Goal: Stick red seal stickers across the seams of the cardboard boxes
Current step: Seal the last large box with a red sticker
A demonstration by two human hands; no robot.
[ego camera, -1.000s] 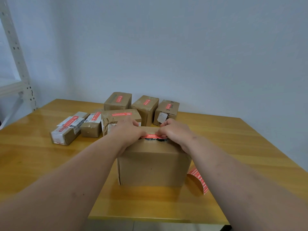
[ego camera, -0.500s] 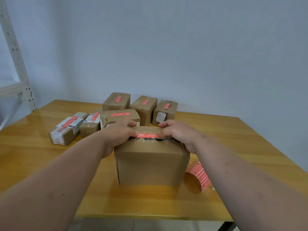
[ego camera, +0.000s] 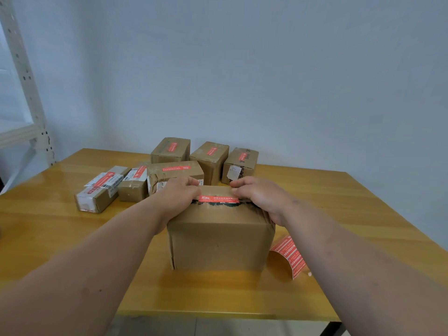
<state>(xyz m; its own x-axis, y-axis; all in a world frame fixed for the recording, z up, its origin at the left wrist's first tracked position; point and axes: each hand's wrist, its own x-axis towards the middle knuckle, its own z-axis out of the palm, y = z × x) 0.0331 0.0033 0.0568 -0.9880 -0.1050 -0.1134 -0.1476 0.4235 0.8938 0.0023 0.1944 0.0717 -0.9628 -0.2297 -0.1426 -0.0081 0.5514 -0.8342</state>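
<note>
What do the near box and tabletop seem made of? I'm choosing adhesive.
Near box: plain brown cardboard, matte, creased at the corners. Tabletop: apparently wood planks under a glossy varnish, judging by grain lines and reflections; a laminate can't be ruled out.

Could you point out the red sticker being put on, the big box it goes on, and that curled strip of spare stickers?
red sticker [ego camera: 218, 199], head view, middle of its printed face.
big box [ego camera: 219, 241], head view, bare front wall.
curled strip of spare stickers [ego camera: 289, 254], head view, its red printed side.
</note>
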